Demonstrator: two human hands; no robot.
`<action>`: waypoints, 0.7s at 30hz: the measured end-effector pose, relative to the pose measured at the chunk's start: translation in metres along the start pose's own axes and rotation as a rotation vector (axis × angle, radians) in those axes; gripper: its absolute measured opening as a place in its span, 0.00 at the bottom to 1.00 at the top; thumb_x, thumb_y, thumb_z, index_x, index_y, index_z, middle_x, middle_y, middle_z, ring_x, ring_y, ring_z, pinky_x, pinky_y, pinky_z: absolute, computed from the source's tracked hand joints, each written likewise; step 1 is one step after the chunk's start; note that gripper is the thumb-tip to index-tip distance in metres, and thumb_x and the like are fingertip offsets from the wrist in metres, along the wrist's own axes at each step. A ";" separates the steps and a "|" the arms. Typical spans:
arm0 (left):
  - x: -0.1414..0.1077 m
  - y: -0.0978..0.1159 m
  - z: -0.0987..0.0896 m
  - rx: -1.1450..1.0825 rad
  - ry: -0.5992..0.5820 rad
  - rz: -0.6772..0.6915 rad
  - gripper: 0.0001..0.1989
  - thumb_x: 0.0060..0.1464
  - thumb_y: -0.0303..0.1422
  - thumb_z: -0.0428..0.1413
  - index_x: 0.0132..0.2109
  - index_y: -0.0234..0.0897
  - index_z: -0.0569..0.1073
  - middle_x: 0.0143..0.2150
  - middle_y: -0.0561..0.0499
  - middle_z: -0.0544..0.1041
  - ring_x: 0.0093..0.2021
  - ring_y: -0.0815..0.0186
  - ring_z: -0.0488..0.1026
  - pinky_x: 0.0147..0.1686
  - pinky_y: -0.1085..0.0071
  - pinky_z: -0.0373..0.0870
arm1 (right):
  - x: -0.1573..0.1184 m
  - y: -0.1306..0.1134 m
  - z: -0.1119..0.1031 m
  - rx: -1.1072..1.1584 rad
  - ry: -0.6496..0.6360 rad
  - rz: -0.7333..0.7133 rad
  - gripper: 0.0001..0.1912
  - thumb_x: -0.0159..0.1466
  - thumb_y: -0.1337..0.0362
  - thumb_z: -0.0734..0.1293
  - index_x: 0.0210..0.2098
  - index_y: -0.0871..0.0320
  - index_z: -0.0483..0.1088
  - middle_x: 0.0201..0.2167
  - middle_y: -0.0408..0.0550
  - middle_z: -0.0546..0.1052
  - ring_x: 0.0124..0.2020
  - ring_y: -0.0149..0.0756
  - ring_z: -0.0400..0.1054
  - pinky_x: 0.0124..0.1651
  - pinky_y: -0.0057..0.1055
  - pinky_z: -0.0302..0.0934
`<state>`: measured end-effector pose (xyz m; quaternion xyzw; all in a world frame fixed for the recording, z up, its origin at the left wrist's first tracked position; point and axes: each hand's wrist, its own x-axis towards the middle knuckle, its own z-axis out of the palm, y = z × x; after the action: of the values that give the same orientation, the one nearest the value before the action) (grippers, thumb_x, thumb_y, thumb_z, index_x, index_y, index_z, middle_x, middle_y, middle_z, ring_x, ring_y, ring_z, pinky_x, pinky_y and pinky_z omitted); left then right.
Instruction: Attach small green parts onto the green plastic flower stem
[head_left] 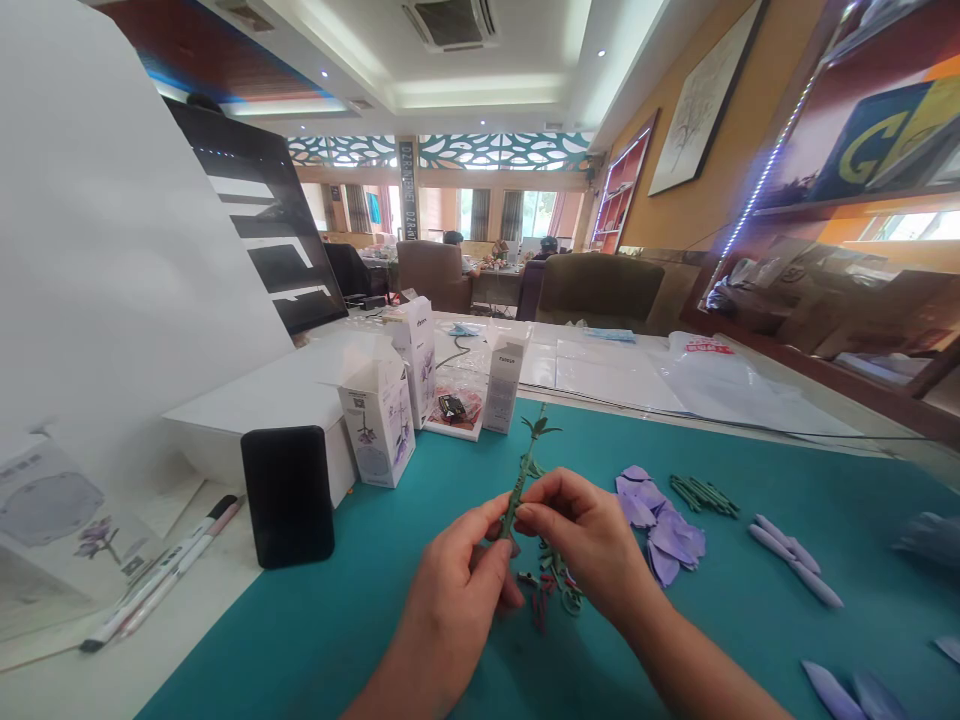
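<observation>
Head view shows our left hand and right hand meeting over the teal mat, both pinching a thin green stem between thumb and fingertips. We hold the stem nearly upright above the mat, its leafy tip pointing away from us. Just below our hands lie a few small green and dark red pieces on the mat. To the right of our right hand sits a pile of purple petals, then a bundle of green sticks, and farther right some pale purple leaf shapes. To the left of our left hand a black phone stands on edge, with white boxes behind it and pens near the mat's left edge.
</observation>
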<state>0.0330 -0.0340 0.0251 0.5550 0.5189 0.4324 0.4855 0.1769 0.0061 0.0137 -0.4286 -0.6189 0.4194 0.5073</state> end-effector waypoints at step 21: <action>-0.010 0.004 0.000 -0.012 -0.009 0.131 0.20 0.55 0.27 0.49 0.54 0.40 0.70 0.36 0.51 0.76 0.26 0.69 0.72 0.28 0.72 0.72 | -0.002 -0.001 -0.002 0.492 -0.325 0.227 0.16 0.54 0.53 0.73 0.35 0.59 0.72 0.26 0.45 0.75 0.27 0.35 0.69 0.31 0.32 0.64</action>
<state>0.0324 -0.0441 0.0296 0.5867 0.4768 0.4638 0.4619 0.1790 0.0042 0.0143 -0.2868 -0.5200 0.6733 0.4403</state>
